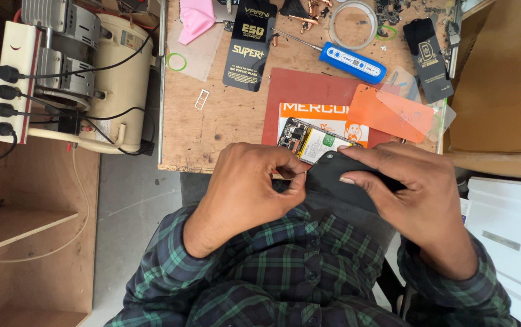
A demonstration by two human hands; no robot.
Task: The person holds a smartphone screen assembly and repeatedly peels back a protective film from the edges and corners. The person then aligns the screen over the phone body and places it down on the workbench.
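Both hands meet at the near edge of the wooden desk (230, 115), just above the person's lap, with the forearms in dark green plaid sleeves (285, 266) coming up from the bottom of the view and angling inward.

The left hand (251, 184) is curled, knuckles up, with its thumb and forefinger pinched together at the left edge of a black rectangular phone back cover (333, 175). The right hand (415, 188) lies over the cover from the right, fingers stretched leftward across its dark surface and thumb pressing on its lower edge, so it grips the cover from above.

The cover is tilted, partly lifted off an opened smartphone (309, 140) whose circuit board and pale battery show beyond the fingers. The phone sits at the desk's near edge on a dark red rectangular mat (309, 88), partly over an orange and white printed card (321, 115).

Farther back, near the middle of the desk, lies a blue-handled screwdriver (351, 62). A translucent orange plastic sheet (394, 112) rests at the mat's right side. A black glossy screen-protector packet (249, 45) lies toward the far edge, left of the screwdriver, with a pink cloth (195, 19) beside it at the far edge.
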